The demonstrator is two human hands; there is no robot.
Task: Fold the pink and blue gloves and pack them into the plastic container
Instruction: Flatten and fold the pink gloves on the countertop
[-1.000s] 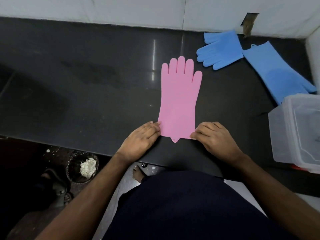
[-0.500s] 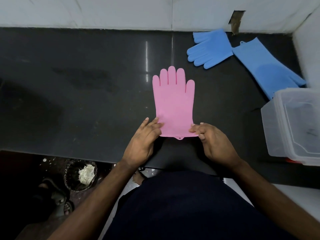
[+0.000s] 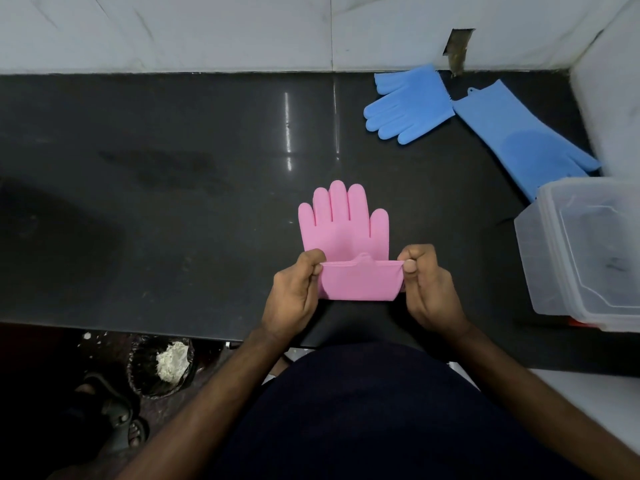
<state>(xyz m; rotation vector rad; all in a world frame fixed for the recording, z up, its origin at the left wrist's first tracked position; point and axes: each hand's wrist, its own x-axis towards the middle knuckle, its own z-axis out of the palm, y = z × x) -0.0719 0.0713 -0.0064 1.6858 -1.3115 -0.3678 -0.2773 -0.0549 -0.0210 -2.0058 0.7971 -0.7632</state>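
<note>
A pink glove (image 3: 343,230) lies on the dark counter (image 3: 173,220), fingers pointing away from me. Its cuff end is lifted and bent over toward the fingers. My left hand (image 3: 294,292) pinches the cuff's left corner and my right hand (image 3: 429,289) pinches its right corner. Two blue gloves lie at the back right: one (image 3: 408,103) with fingers pointing left, the other (image 3: 523,140) stretched diagonally toward the plastic container (image 3: 540,258). That clear container stands at the right edge, and I cannot make out any glove inside it.
A white tiled wall (image 3: 242,29) runs along the back of the counter, with a white block (image 3: 609,98) at the right. Below the counter's near edge, a dark bin with white debris (image 3: 162,365) and a sandalled foot (image 3: 117,410) are on the floor.
Both hands have gripped the cuff corners, lifted the cuff off the counter and folded it forward over the palm. The camera view has tilted so the counter sits lower in frame.
</note>
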